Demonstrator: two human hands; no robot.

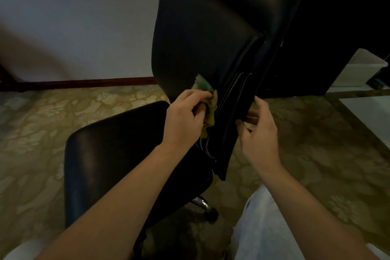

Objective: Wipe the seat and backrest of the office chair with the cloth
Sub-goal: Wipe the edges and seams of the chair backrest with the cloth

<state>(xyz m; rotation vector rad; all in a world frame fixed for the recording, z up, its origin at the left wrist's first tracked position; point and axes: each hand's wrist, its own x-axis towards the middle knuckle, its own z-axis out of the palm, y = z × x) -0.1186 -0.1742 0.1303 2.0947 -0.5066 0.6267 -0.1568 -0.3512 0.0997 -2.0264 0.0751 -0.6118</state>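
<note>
Green cloth (pixel 204 86) pinched by left hand (pixel 185 118) | right hand (pixel 260 133) grips backrest (pixel 206 38) edge (long axis near upright)

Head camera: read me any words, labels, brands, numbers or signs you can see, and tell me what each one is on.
No readable text anywhere in this view.
Backrest: plain black, no brand or label showing.
Seat: plain black, nothing printed.
Cloth: green and yellow, no print visible.
Box: translucent, no marking visible.
</note>
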